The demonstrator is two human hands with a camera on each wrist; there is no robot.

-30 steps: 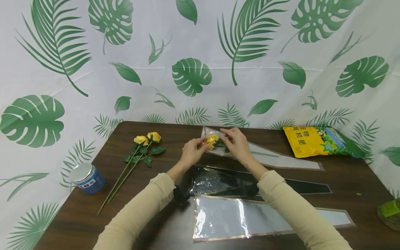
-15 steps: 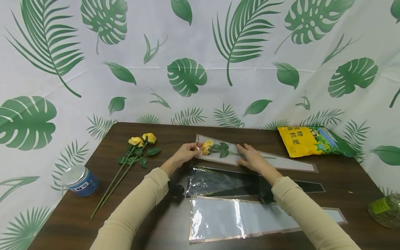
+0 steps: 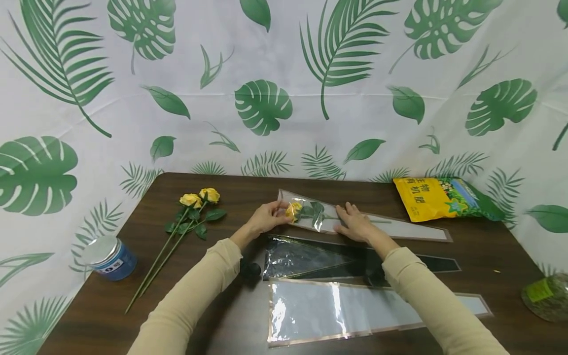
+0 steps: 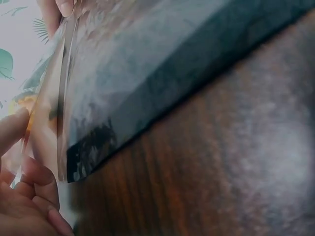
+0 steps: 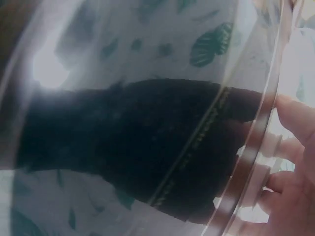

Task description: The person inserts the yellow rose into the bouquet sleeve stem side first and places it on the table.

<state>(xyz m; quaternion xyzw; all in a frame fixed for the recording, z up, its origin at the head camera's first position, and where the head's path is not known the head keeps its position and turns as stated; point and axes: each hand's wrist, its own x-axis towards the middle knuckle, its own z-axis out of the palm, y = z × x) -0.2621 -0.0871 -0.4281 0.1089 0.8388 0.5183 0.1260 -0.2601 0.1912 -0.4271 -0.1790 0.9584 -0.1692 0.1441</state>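
One ruffled rose [image 3: 294, 211] inside a glossy, tapered sleeve [image 3: 406, 229]

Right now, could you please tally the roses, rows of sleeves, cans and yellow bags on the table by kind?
Yellow roses: 3
Pale sleeve rows: 2
Dark sleeve row: 1
Blue can: 1
Yellow bag: 1
Total: 8

Yellow bag [image 3: 417, 199] reads "生物有机肥"; blue can [image 3: 124, 259], "0".
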